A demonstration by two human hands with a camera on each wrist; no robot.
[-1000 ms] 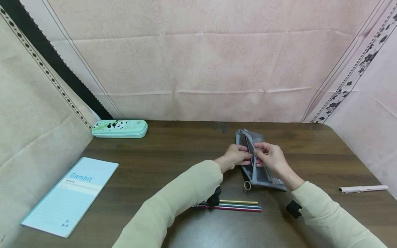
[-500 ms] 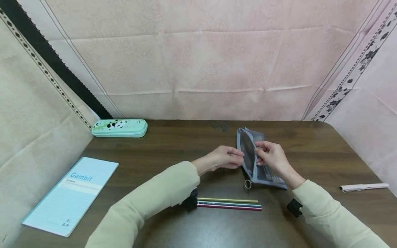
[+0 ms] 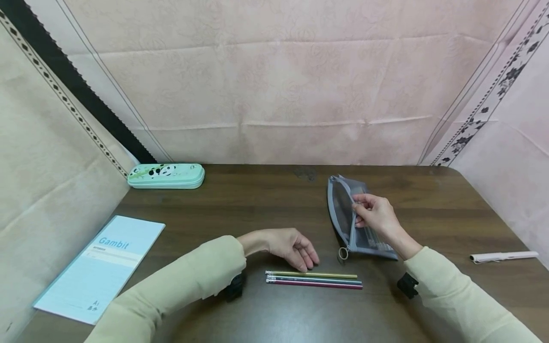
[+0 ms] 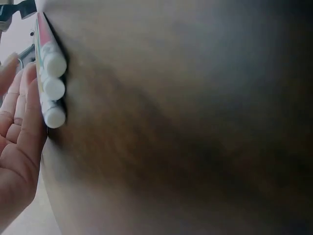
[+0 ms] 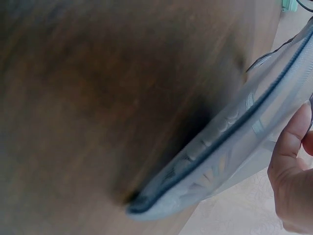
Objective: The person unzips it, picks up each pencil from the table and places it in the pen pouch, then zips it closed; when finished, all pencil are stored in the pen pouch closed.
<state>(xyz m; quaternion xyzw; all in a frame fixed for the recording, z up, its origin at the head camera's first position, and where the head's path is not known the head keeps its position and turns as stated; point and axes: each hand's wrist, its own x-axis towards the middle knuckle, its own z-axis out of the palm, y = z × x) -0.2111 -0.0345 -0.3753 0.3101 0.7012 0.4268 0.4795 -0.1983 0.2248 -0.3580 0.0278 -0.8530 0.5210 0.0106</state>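
Note:
My right hand (image 3: 377, 219) pinches one edge of the mouth of a grey-blue see-through zip pencil pouch (image 3: 368, 245), which gapes on its left side. Its ring zip pull (image 3: 342, 253) hangs at the near corner. Through the mesh, pale slender shapes (image 5: 210, 171) show in the right wrist view. Three pencils, a gold one (image 3: 326, 275), a bluish one (image 3: 326, 280) and a dark red one (image 3: 326, 286), lie side by side on the table. My left hand (image 3: 289, 245) hovers just behind them, fingers loosely bent and holding nothing. White pencil ends (image 4: 55, 88) face the left wrist camera.
A mint pencil case (image 3: 167, 176) with a panda print sits at the back left. The light blue notebook (image 3: 103, 269) lies at the left, partly under my left sleeve. A white pen (image 3: 503, 257) lies near the right edge. Cloth walls (image 3: 279, 85) enclose the brown table (image 3: 240, 205).
My left hand has left the pouch mouth and moved left and nearer, down to the pencils. The mouth now gapes wider. My right hand stays on its edge.

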